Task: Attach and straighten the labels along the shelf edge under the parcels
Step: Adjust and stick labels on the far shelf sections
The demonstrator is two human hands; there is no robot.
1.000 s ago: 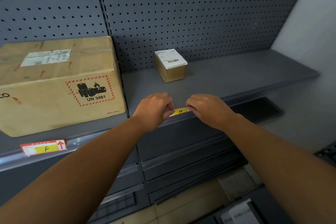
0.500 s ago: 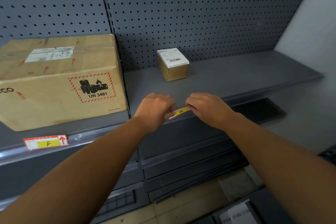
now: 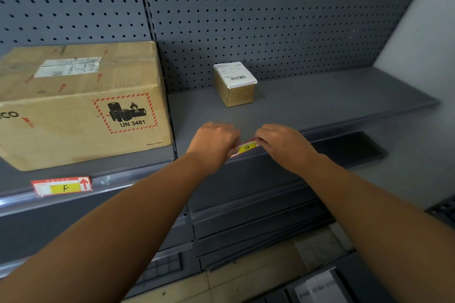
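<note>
A red and white label with a yellow patch marked G (image 3: 246,147) lies along the front edge of the grey shelf (image 3: 344,125), below a small brown parcel (image 3: 235,83). My left hand (image 3: 214,141) pinches its left end and my right hand (image 3: 279,141) pinches its right end. The label sits tilted, left end lower. A second label marked F (image 3: 61,187) with a red arrow sits in the shelf-edge strip below a large cardboard box (image 3: 81,103) printed UN 3481.
Grey pegboard (image 3: 270,19) backs the shelf. A white wall (image 3: 423,32) closes the right side. Lower shelves (image 3: 258,224) run beneath, with a tiled floor (image 3: 234,285) and a dark bin holding paper (image 3: 317,288) at the bottom right.
The view has shifted slightly, so the boxes sit lower in frame. Both hands stay on the G label, which has tilted, its left end dropping below the shelf edge.
</note>
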